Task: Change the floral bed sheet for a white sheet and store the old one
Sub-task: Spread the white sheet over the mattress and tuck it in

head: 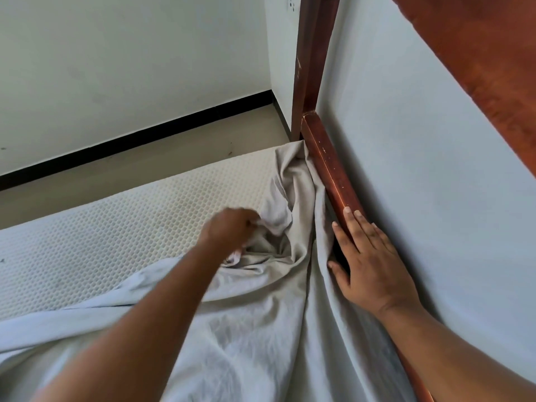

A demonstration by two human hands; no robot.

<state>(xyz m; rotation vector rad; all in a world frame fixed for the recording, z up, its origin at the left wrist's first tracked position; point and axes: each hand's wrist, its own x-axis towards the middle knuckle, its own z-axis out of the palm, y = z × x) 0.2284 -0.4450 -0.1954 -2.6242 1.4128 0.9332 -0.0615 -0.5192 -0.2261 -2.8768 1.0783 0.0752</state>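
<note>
**Left hand (232, 232) bunches the white sheet (261, 320) at the bed corner**

Motion blurs the left hand, but its fingers look curled round a wad of the cloth near the far corner of the mattress (116, 236), whose honeycomb cover lies bare to the left. The right hand (368, 262) is flat. Its fingers lie straight along the wooden side rail (327, 169) and its thumb sits by the dark gap between rail and mattress, where the sheet's edge drops in. The sheet covers only the near part of the bed and piles in folds against the bed post (307, 68).

A hard tug from the left hand could drag that edge out of the gap, since the flat right hand pins little of it. The cloth might also snag on the rail's end.

No floral sheet is in view. The depth of the tuck is hidden, and the frame cuts off the near bed.
</note>
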